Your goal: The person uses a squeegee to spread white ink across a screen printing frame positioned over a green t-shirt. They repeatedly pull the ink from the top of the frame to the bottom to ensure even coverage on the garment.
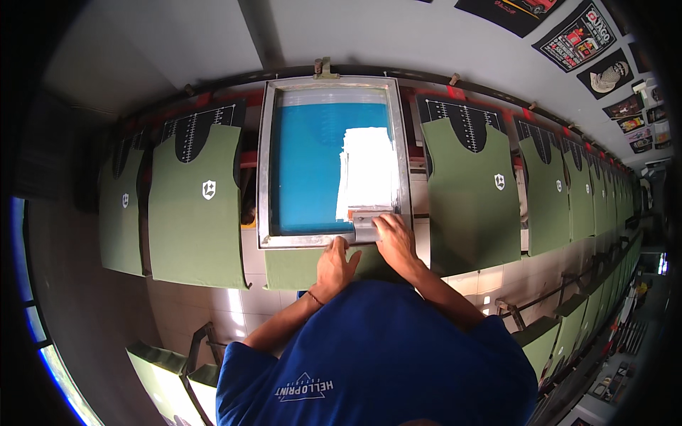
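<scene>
A screen printing frame [263, 163] with blue mesh [305, 163] lies over a green shirt piece [298, 268], whose near part shows below the frame. My left hand [335, 268] has its fingers curled on the frame's near rail, thumb out to the side. At the frame's near right corner, my right hand [398, 241] is closed on the end of a short grey squeegee [365, 227]. The squeegee's lower edge is hard to make out. Beyond it, white sheets [367, 167] in bright light cover the right part of the mesh.
Green shirt pieces with white shield prints lie on boards at the left [195, 220] and right [465, 213]. A dark rail [433, 77] runs behind them. More boards with green pieces [536, 337] stand behind me, and posters [575, 37] hang on the wall.
</scene>
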A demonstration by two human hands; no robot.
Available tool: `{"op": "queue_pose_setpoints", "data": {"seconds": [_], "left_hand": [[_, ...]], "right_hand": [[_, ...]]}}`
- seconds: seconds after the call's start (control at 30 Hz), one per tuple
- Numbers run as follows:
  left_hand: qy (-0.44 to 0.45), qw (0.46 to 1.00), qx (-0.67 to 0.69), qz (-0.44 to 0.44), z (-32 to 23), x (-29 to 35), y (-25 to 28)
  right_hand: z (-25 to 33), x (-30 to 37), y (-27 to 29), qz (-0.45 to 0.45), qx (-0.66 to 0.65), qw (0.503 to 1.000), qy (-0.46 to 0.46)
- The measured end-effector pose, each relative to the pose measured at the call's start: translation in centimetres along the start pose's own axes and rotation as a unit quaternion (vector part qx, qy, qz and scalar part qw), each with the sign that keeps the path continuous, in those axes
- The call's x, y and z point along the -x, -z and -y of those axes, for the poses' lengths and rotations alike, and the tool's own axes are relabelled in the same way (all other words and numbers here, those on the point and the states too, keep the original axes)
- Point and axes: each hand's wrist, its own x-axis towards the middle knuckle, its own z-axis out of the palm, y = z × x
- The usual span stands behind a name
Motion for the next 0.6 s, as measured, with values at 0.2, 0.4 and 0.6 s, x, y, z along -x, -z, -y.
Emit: {"op": "queue_pose_setpoints", "data": {"seconds": [0.2, 0.4, 0.6], "left_hand": [[-0.255, 0.942, -0.179, -0.126, 0.5, -5.8, -0.1], [-0.323, 0.915, -0.192, -0.15, -1.4, -19.6, 4.1], [-0.334, 0.923, -0.132, -0.139, -3.8, -19.5, 6.5]], "right_hand": [[-1.0, -1.6, -2.3, -0.051, -0.004, 0.998, -0.023], [-7.7, -14.5, -1.9, -0.103, 0.033, 0.994, 0.024], [-7.1, -15.9, 1.3, -0.036, 0.029, 0.999, 0.013]]}}
